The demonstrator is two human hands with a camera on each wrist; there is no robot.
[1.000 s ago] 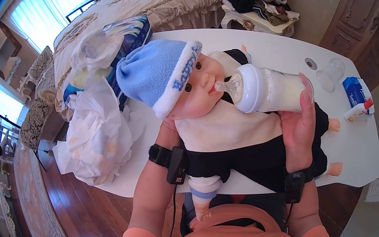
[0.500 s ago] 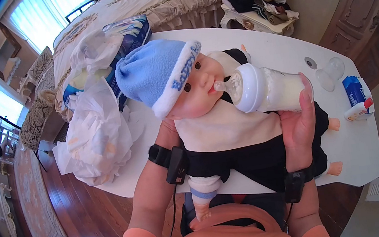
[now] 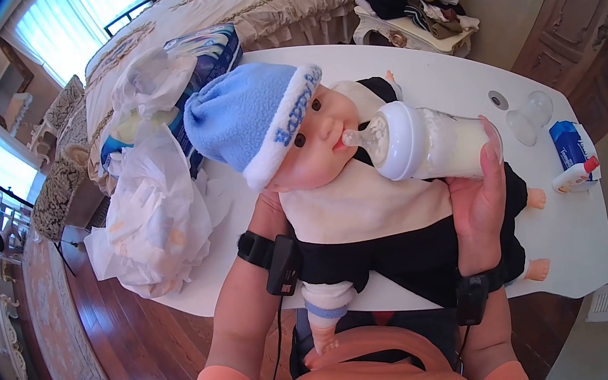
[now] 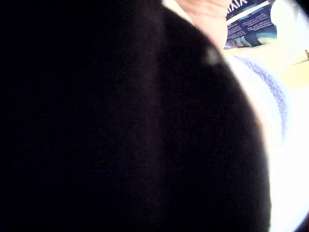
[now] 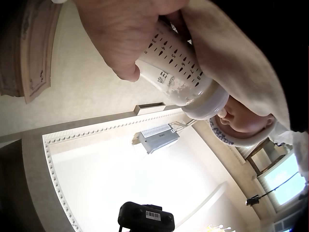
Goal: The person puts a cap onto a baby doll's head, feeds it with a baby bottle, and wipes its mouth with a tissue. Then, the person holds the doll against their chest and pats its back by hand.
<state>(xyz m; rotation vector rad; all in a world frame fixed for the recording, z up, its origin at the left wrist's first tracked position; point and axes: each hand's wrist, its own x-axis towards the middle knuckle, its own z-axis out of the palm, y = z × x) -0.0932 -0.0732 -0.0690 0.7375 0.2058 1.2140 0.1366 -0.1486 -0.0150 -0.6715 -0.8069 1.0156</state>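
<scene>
A baby doll [image 3: 319, 160] lies face-up across the white table, in a blue knit-trimmed hat [image 3: 248, 124], cream bib [image 3: 365, 208] and black clothes. My left hand [image 3: 269, 210] is tucked under the doll's head and neck; its fingers are hidden there. With my right hand [image 3: 480, 208] I hold a baby bottle [image 3: 453, 144] by its base end, thumb and fingers round it. The bottle lies tilted, nipple [image 3: 353, 139] at the doll's mouth, with whitish milk inside. Measuring marks show on the bottle [image 5: 176, 60] in the right wrist view. Black cloth fills most of the left wrist view.
Crumpled white plastic [image 3: 153, 219] and a blue diaper pack [image 3: 211, 51] lie on the table's left. To the right are a clear cap [image 3: 521, 130], a blue packet [image 3: 570, 145] and a small red-capped bottle [image 3: 576, 177]. A bed [image 3: 254, 2] stands beyond.
The doll's head and hat have shifted very slightly to the left. Both hands and the bottle stay in place, the nipple still at the mouth.
</scene>
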